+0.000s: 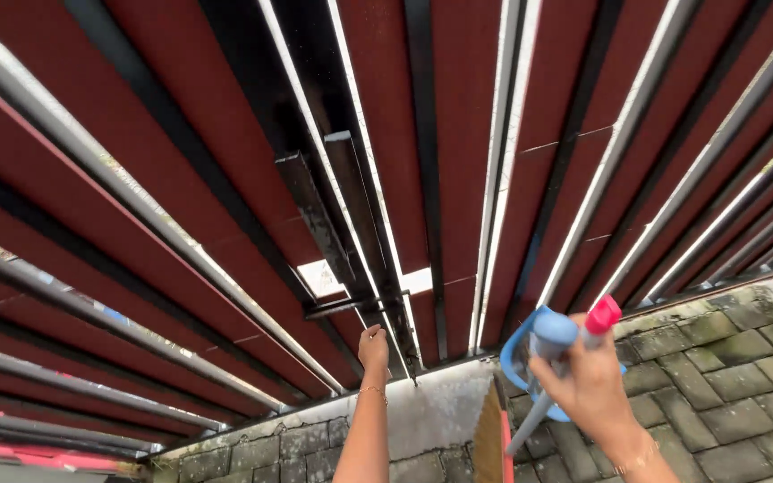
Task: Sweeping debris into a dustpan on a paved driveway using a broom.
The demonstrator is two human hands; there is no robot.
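While the left hand (pixel 372 345) reaches up with its fingers curled against the lower edge of the dark red slatted metal gate (pixel 458 134), just below the black metal latch bar (pixel 355 307), the right hand (pixel 588 380) is closed around two handles at once. One is a grey pole with a blue plastic dustpan (pixel 539 358) at its top; the other ends in a pink-red cap (pixel 602 315). A straw-coloured broom head (pixel 492 438) hangs below. Black steel frames separate the smooth red slats, daylight showing between. Mossy grey paving blocks (pixel 726 376) cover the ground, rough and weathered.
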